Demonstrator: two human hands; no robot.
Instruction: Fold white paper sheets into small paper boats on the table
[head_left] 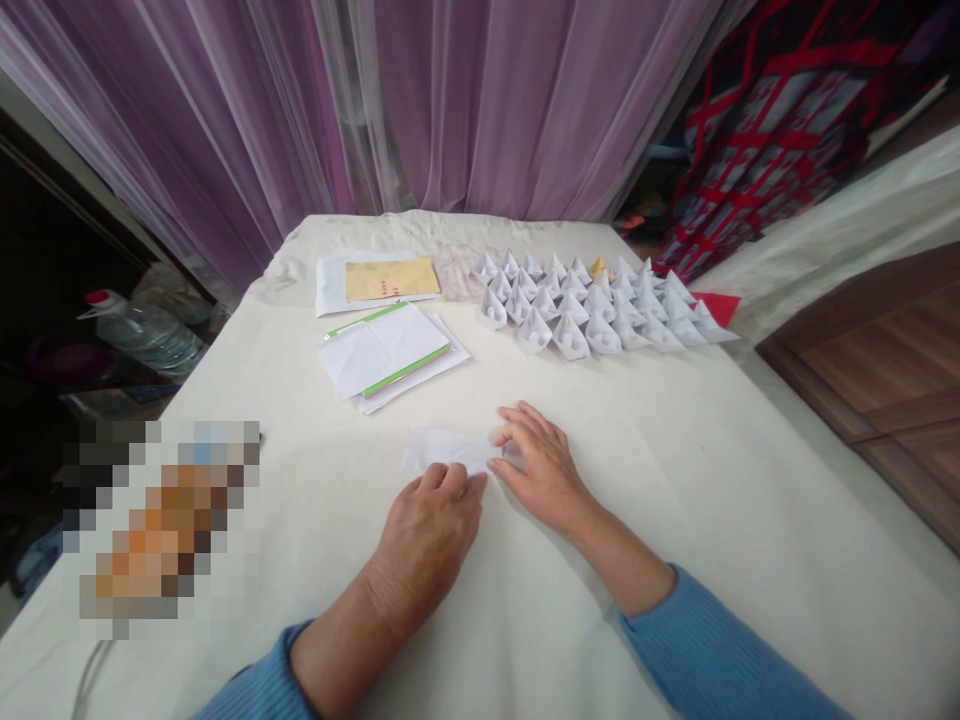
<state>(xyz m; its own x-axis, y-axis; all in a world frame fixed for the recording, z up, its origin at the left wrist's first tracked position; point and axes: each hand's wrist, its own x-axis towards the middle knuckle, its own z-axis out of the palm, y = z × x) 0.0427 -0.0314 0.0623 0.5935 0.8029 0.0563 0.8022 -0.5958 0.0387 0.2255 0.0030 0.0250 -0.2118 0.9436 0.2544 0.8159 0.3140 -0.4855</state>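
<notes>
A small folded piece of white paper (442, 447) lies on the white-covered table in front of me. My left hand (435, 525) is closed at its near edge, with curled fingertips pressing on the paper. At the paper's right end is my right hand (544, 465), its thumb and bent forefinger closing around that end while the other fingers arch above. Beyond my hands, to the right, several folded white paper boats (570, 337) stand in close rows, with one golden-yellow piece (598, 267) among them.
Papers with a green-edged folder (390, 345) lie at the back left, near a tan envelope (390, 280). A blurred-out object (161, 530) lies at the table's left edge. A red sheet (718, 308) sticks out beside the boats. A large water bottle (146, 330) stands left of the table.
</notes>
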